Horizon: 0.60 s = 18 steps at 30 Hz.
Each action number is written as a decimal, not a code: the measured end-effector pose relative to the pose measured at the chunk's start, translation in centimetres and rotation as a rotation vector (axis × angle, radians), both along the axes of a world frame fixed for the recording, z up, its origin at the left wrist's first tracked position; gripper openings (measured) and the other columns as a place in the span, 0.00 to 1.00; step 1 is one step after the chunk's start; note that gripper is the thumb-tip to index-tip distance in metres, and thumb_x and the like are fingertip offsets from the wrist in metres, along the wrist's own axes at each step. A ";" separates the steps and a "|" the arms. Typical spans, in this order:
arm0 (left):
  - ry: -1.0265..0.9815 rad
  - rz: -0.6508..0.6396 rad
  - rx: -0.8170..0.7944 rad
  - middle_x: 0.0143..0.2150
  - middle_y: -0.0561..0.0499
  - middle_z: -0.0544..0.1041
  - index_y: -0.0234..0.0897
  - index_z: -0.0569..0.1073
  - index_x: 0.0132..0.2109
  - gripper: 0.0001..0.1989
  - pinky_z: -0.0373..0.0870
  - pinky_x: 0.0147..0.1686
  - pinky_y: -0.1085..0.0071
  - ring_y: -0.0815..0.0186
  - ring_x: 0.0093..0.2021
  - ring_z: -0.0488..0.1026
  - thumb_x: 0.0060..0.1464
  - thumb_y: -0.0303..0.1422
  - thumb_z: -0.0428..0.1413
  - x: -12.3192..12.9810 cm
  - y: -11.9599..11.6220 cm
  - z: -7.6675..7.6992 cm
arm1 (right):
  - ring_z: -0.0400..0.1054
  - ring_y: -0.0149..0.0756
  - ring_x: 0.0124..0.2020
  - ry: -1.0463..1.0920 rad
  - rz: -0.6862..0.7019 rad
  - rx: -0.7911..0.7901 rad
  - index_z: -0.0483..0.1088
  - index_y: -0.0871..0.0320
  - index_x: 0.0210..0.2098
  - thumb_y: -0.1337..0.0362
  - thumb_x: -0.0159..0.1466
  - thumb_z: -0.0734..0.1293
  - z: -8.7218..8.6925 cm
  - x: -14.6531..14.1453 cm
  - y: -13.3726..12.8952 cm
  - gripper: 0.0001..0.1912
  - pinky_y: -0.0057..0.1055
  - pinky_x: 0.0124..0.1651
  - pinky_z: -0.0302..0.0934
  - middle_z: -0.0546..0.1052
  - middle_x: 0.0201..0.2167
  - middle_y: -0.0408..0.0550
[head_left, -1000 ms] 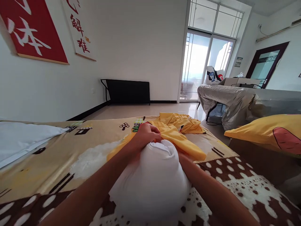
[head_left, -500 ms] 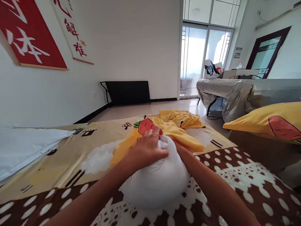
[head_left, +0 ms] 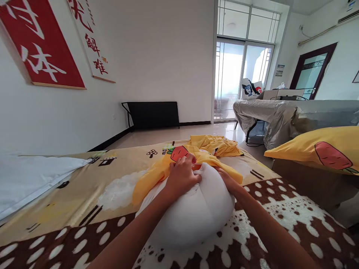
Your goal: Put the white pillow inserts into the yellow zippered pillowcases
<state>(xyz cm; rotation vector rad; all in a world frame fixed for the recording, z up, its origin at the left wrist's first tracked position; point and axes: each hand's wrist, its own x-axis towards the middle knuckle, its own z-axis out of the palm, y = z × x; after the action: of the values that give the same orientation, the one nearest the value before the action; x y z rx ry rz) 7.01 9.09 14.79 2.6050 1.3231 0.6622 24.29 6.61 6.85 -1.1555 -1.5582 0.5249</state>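
Note:
A bunched white pillow (head_left: 193, 216) stands on the bed in front of me, its far end at the opening of a yellow pillowcase (head_left: 151, 175) with a red carrot print. My left hand (head_left: 183, 175) is closed over the pillow's top, thumb on the white cloth and fingers at the pillowcase's edge. On the other side, my right hand (head_left: 227, 181) grips the pillow's far right edge beside the yellow cloth. Its fingertips are partly hidden behind the pillow and the cloth.
A brown and cream patterned blanket (head_left: 106, 228) covers the bed. Another white pillow (head_left: 33, 179) lies at left, and a stuffed yellow pillow (head_left: 316, 149) at right. Beyond stand a table under silver sheeting (head_left: 266, 112) and a black folded panel (head_left: 154, 115) against the wall.
My right hand has come out from behind the pillow to its right edge. The pillow spreads wider between my hands. The left hand has shifted slightly, and the view has tilted up a little.

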 end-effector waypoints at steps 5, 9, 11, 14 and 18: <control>-0.006 0.027 -0.031 0.43 0.45 0.73 0.39 0.64 0.42 0.18 0.57 0.48 0.56 0.54 0.48 0.67 0.39 0.34 0.53 0.1 0.9 0.4 | 0.66 0.43 0.54 -0.247 -0.413 0.156 0.68 0.56 0.54 0.59 0.66 0.56 -0.5 0.0 -5.2 0.20 0.45 0.58 0.58 0.73 0.52 0.53; -0.015 0.045 -0.059 0.43 0.44 0.74 0.37 0.65 0.42 0.19 0.57 0.48 0.54 0.52 0.49 0.67 0.40 0.36 0.54 0.4 1.4 0.8 | 0.52 0.41 0.65 -0.529 -0.331 0.281 0.55 0.58 0.64 0.61 0.67 0.57 -0.6 -1.8 -7.1 0.26 0.44 0.64 0.49 0.61 0.63 0.53; -0.029 0.075 -0.055 0.43 0.44 0.74 0.37 0.66 0.42 0.18 0.58 0.49 0.55 0.52 0.49 0.68 0.40 0.36 0.53 0.4 1.5 0.7 | 0.50 0.40 0.66 -0.622 -0.224 0.225 0.54 0.59 0.64 0.62 0.67 0.55 -0.1 -2.8 -6.6 0.26 0.43 0.65 0.48 0.60 0.64 0.53; -0.081 0.121 -0.017 0.42 0.44 0.75 0.37 0.66 0.40 0.14 0.58 0.49 0.56 0.52 0.49 0.69 0.43 0.34 0.51 0.3 1.6 0.3 | 0.52 0.39 0.65 -0.726 -0.105 0.142 0.55 0.58 0.64 0.65 0.66 0.55 0.9 -3.8 -4.7 0.27 0.42 0.63 0.48 0.62 0.62 0.52; -0.147 0.147 -0.022 0.38 0.46 0.77 0.38 0.67 0.35 0.09 0.59 0.48 0.58 0.54 0.45 0.71 0.47 0.36 0.48 0.3 1.4 0.3 | 0.52 0.39 0.64 -0.773 -0.149 0.093 0.51 0.60 0.65 0.67 0.63 0.57 1.5 -4.4 -2.4 0.30 0.40 0.63 0.46 0.59 0.64 0.55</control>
<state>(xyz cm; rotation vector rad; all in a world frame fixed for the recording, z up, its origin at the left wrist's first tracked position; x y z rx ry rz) 7.31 10.50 15.06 2.4067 1.4761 0.8380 19.90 4.22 8.39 -1.4808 -2.0853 -0.1283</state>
